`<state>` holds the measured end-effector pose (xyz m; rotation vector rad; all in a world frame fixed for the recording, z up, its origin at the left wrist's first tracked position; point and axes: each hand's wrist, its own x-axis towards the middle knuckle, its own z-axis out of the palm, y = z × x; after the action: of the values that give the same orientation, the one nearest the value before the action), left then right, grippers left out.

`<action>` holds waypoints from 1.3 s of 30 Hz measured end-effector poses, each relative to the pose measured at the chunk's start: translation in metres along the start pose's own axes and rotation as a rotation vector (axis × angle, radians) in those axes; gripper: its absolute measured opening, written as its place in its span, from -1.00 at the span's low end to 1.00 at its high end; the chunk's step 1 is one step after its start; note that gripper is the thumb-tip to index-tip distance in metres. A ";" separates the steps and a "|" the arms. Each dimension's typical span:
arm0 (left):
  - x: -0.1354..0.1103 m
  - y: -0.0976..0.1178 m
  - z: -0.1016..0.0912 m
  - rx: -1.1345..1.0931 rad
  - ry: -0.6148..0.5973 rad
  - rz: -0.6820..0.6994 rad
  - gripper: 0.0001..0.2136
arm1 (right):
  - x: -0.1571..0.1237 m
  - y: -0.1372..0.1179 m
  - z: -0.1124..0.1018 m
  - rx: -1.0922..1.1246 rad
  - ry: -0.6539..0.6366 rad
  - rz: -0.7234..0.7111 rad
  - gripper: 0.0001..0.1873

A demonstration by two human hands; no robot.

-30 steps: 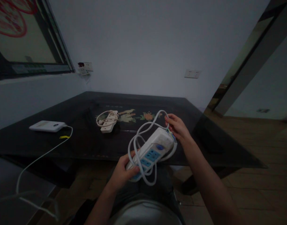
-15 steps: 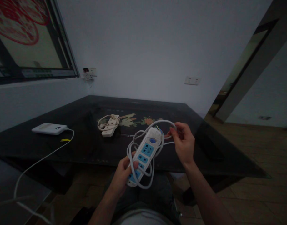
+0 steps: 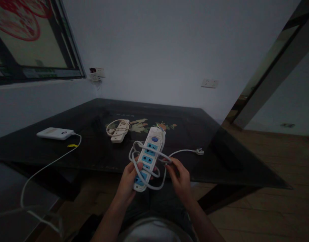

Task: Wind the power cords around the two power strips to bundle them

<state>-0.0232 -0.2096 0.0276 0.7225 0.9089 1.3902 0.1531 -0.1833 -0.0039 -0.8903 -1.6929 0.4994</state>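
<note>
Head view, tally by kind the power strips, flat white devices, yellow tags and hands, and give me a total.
Power strips: 2, the blue-socketed strip and the cream strip
Flat white devices: 1, the white device
Yellow tags: 1, the yellow tag
Hands: 2, the left hand and the right hand
Total: 6

From far off, I count two hands: one left hand (image 3: 128,178) and one right hand (image 3: 181,176). I see two power strips, one blue-and-white strip (image 3: 146,158) and one plain white strip (image 3: 119,135). I count three cords: one thick cord (image 3: 154,188), one curly cord (image 3: 107,129) and one thin cord (image 3: 81,138). I also see one plug (image 3: 200,152), one white box (image 3: 55,133), one yellow tag (image 3: 72,146), one table (image 3: 192,122) and one window (image 3: 40,57). The sockets (image 3: 100,72) by the window are too small to count.
</note>
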 end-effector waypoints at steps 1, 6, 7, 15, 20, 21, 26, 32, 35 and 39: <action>0.000 0.001 0.000 0.003 -0.008 0.000 -0.45 | -0.001 0.001 -0.003 0.050 0.009 0.063 -0.74; -0.001 0.001 -0.003 0.068 -0.013 0.016 -0.36 | 0.016 0.030 -0.052 -0.043 0.033 0.266 -0.67; -0.001 0.001 -0.004 0.082 -0.013 0.020 -0.34 | 0.021 0.042 -0.067 -0.170 0.060 0.304 -0.64; 0.002 -0.004 -0.005 0.094 -0.024 0.024 -0.37 | 0.049 0.115 -0.134 -0.991 0.002 0.617 -0.42; 0.003 -0.004 -0.006 0.077 -0.027 0.042 -0.42 | 0.057 0.124 -0.120 -0.949 0.001 0.612 -0.58; 0.003 -0.004 -0.007 0.076 -0.019 0.043 -0.43 | 0.057 0.125 -0.119 -0.897 0.034 0.597 -0.62; 0.002 -0.002 -0.005 0.075 0.013 0.037 -0.41 | 0.050 0.129 -0.120 -0.527 0.101 0.476 -0.75; 0.003 -0.001 0.000 0.082 -0.016 0.082 -0.51 | 0.059 0.079 -0.111 -0.231 0.212 0.275 -0.62; 0.006 -0.003 -0.001 0.084 -0.009 0.105 -0.53 | 0.065 0.032 -0.104 -0.127 0.257 0.090 -0.65; 0.009 -0.005 -0.003 0.042 0.007 0.104 -0.51 | 0.066 -0.015 -0.086 0.101 0.234 -0.141 -0.70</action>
<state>-0.0236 -0.2014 0.0213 0.8068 0.9192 1.4695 0.2228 -0.1517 0.0752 -0.7207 -1.4911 0.3666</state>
